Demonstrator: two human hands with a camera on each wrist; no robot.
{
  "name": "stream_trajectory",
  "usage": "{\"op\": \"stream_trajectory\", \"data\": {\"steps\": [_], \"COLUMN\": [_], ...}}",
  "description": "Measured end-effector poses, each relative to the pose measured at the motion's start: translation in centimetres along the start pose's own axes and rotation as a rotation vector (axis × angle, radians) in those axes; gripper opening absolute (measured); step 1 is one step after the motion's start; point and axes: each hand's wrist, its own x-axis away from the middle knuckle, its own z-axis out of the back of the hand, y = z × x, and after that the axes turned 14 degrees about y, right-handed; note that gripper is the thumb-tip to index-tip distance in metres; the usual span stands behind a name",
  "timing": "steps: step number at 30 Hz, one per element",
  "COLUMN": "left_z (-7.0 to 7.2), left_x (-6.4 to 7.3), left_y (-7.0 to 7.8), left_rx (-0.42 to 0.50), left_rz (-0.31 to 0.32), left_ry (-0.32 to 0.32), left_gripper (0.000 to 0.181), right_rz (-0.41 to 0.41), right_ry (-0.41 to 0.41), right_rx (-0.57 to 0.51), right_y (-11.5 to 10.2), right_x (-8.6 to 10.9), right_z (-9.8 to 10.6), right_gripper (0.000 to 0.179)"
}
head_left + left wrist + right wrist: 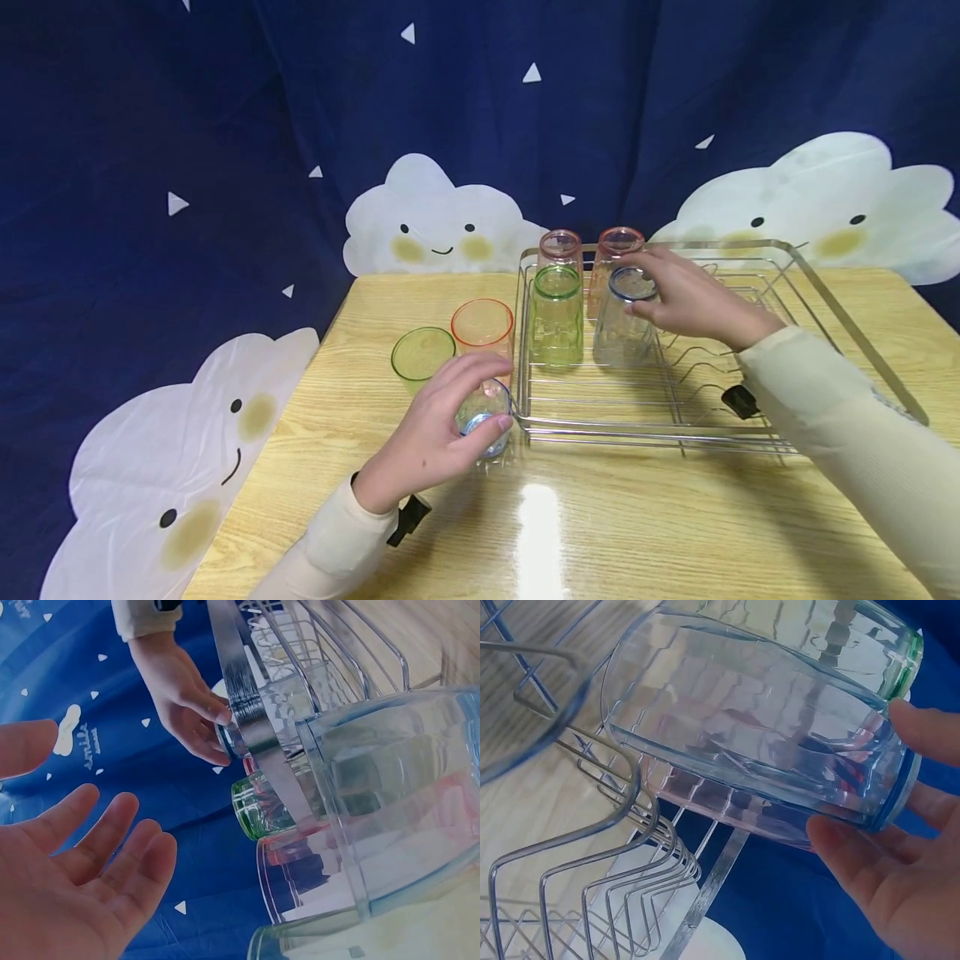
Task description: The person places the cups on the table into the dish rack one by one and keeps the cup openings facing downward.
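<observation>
A clear blue-rimmed glass (622, 340) stands upside down in the wire dish rack (600, 423). My right hand (690, 300) holds it at its upturned base, thumb and fingers around the edge in the right wrist view. On the table left of the rack, another blue-tinted glass (405, 787) stands upright. My left hand (438, 429) hovers around it with spread, relaxed fingers; the left wrist view shows a gap between hand and glass. Behind it stand a green glass (422, 358) and a red-rimmed glass (482, 323), both upright.
Inside the rack, an upside-down green glass (557, 329) is beside the held one, with two reddish glasses (561, 248) behind. Wavy wire dividers (705, 367) line the rack's middle. A dark blue curtain (465, 92) with clouds hangs behind the wooden table (600, 533).
</observation>
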Motion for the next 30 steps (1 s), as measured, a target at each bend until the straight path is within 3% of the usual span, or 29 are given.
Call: {"op": "stream_trajectory", "data": {"steps": [12, 23, 30], "left_z": [-0.1, 0.0, 0.3], "left_x": [-0.1, -0.1, 0.1], "left_y": [0.0, -0.4, -0.5], "left_rx": [0.009, 0.013, 0.009], "left_rz": [0.004, 0.028, 0.049], "left_ry": [-0.011, -0.007, -0.006], "left_gripper": [0.048, 0.047, 0.046], "right_rz": [-0.035, -0.051, -0.05], "right_ry": [0.02, 0.002, 0.029], "right_rx": [-0.009, -0.016, 0.005], "right_y": [0.9, 0.8, 0.6], "right_x": [-0.4, 0.7, 1.6], "right_z": [-0.6, -0.1, 1.6], "right_gripper": [0.043, 0.056, 0.058]}}
